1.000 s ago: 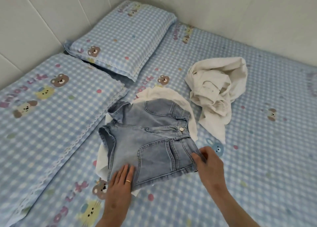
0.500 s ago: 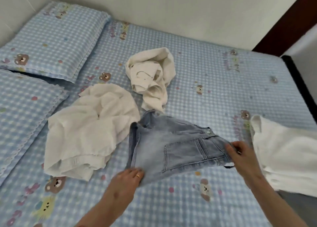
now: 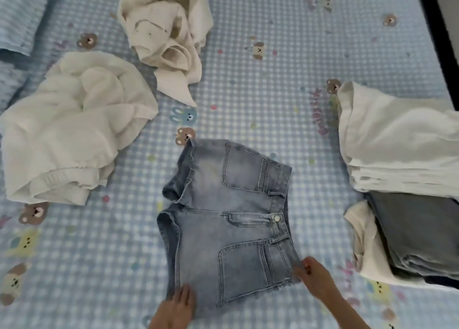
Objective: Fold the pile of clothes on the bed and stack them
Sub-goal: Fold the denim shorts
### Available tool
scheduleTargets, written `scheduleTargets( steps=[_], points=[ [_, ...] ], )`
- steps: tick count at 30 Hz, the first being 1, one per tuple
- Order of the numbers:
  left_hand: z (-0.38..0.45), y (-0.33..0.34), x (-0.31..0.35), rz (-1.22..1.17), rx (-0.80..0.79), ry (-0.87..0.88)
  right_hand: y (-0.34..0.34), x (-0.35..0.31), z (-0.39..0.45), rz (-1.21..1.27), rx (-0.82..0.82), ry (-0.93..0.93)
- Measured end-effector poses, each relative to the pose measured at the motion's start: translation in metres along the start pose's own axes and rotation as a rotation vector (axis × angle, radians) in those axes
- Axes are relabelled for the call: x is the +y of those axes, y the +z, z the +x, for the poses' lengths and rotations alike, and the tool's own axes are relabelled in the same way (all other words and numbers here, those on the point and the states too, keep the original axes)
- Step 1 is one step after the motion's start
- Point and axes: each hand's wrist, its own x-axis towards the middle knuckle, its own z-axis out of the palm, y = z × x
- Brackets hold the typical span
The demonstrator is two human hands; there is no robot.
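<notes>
Denim shorts (image 3: 231, 219) lie flat mid-bed, unfolded; left hand (image 3: 177, 306) presses the hem, fingers straight, right hand (image 3: 314, 276) pinches the waistband corner. Folded stack (image 3: 402, 179) stands at right. Two cream garments (image 3: 72, 127) (image 3: 166, 33) remain crumpled: roughly half done.

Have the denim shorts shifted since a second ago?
Yes. The denim shorts were lying on the rumpled white garment; now they lie flat on the bed sheet, to its right, clear of it.
</notes>
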Motion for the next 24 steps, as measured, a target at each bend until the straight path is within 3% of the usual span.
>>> scheduleTargets(
  steps=[2, 7, 9, 11, 13, 14, 17, 20, 22, 24],
  points=[
    [0.0, 0.002, 0.008, -0.096, -0.038, -0.072, 0.004, 0.005, 0.001, 0.024, -0.011, 0.003],
    [-0.007, 0.012, 0.005, -0.189, -0.059, -0.065, 0.005, 0.007, 0.007, 0.146, -0.069, 0.082],
    [0.006, -0.005, -0.006, -0.308, -0.169, -0.123, -0.009, -0.002, 0.016, 0.343, 0.087, 0.123],
    [0.04, -0.028, -0.028, -0.43, -0.037, -0.283, -0.034, -0.026, 0.035, 0.431, 0.309, 0.092],
    [0.089, -0.043, -0.057, -0.536, 0.153, -0.528, -0.06, -0.061, 0.064, 0.457, 0.388, 0.007],
    [0.113, -0.05, -0.071, -0.57, 0.166, -0.644, -0.071, -0.078, 0.083, 0.463, 0.393, -0.04],
    [0.163, -0.037, -0.105, -0.603, 0.025, -0.804, -0.097, -0.128, 0.14, 0.347, 0.336, -0.175],
    [0.168, -0.011, -0.126, -0.894, 0.135, -0.891, -0.101, -0.157, 0.184, 0.104, 0.232, -0.296],
    [0.159, 0.004, -0.138, -0.99, 0.198, -0.962, -0.103, -0.16, 0.201, -0.024, 0.275, -0.331],
    [0.149, 0.012, -0.148, -1.008, 0.212, -1.047, -0.12, -0.148, 0.209, -0.006, 0.417, -0.226]
  ],
)
